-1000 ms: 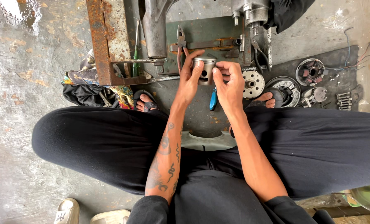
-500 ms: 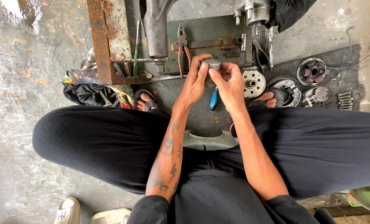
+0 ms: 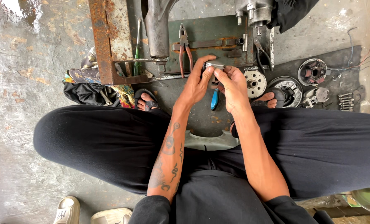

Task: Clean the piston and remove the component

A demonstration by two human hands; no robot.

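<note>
Metal ring (image 3: 215, 65) is sitting pinched between both hands above the green plate (image 3: 218, 29); left hand (image 3: 196, 85) and right hand (image 3: 235, 87) are each clamping fingers on its rim, probably steadying it for fitting. Pliers (image 3: 185, 52) are lying just left, a blue-handled tool (image 3: 213, 99) beneath.

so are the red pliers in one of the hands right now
No, the red pliers lie on the green plate while the left hand and right hand hold a small metal ring.

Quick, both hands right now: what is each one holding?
Left hand: closed on the small round metal part.
Right hand: closed on the same part, from the other side.
</note>
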